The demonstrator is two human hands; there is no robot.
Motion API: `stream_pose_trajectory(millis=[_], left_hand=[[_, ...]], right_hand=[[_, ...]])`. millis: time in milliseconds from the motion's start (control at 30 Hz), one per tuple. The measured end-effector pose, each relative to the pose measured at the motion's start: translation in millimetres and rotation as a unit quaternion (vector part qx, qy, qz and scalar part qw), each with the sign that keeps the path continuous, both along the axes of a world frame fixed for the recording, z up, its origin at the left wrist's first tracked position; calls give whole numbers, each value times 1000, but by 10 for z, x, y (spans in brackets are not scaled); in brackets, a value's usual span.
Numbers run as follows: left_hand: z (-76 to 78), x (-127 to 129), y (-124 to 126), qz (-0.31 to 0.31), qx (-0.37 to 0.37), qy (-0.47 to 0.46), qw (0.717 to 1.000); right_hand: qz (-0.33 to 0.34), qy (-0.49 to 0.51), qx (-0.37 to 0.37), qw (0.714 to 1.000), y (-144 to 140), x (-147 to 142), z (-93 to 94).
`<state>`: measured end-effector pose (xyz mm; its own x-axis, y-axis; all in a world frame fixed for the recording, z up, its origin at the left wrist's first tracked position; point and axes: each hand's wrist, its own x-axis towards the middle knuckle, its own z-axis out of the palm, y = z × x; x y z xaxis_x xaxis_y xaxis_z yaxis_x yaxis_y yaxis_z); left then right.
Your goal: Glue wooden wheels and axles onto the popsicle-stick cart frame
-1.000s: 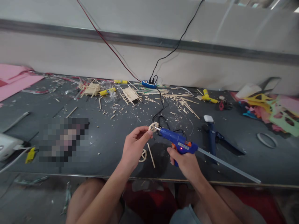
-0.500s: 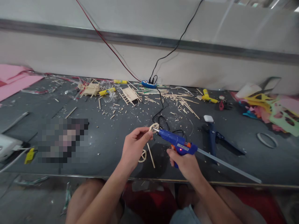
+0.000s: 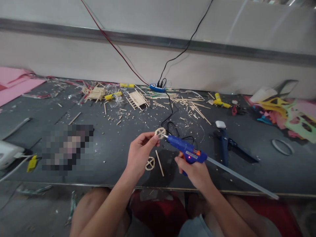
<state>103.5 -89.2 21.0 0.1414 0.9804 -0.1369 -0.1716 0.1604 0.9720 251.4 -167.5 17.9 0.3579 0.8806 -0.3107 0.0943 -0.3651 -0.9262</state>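
Between thumb and fingers, my left hand [image 3: 140,149] pinches a small round wooden wheel [image 3: 160,129] with crossed spokes, held above the table. My right hand [image 3: 194,169] is wrapped round the handle of a blue hot glue gun [image 3: 186,148] with a small red light lit. Its metal nozzle points left and meets the wheel near the middle; whether it touches I cannot tell. A long clear glue stick [image 3: 242,177] sticks out of the gun's back. Below my left hand, a second spoked wheel [image 3: 150,163] lies on the table beside a thin wooden stick [image 3: 159,163].
On the dark table [image 3: 118,177], small stick structures [image 3: 138,99] and loose sticks [image 3: 195,107] lie toward the wall. A blue power strip [image 3: 157,88] feeds the gun's black cord. Rightward are a dark blue stand [image 3: 224,148], a white case [image 3: 220,124] and coloured sheets [image 3: 296,118].
The wheel in my left hand has turned to face me more and shifted slightly left. The glue gun has moved slightly left along with it.
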Motion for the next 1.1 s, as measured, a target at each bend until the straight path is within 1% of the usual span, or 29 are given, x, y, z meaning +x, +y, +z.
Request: stream_pose_trajectory(millis=[200,367,533,800,900,1100], left_hand=[[27,18,-16,0,5,20,1000],[22,18,-24,-1,17,39,999],[23,15,-28,1,23,50,998],[18,11,-32,-2,28,57,998],[15,10,-35,-2,32,62,998],[24,21,-41,3,29,81,996]], right_hand=[[-16,-10,-15,1000,2,-14,2],[-32,-20,-5,999,5,-18,13],[-38,-27,-10,999,11,-20,-2],[-44,-44,-17,998,23,-26,15],[-33,-47,-28,998,27,-22,22],[-33,-49,-27,998,25,-20,-3]])
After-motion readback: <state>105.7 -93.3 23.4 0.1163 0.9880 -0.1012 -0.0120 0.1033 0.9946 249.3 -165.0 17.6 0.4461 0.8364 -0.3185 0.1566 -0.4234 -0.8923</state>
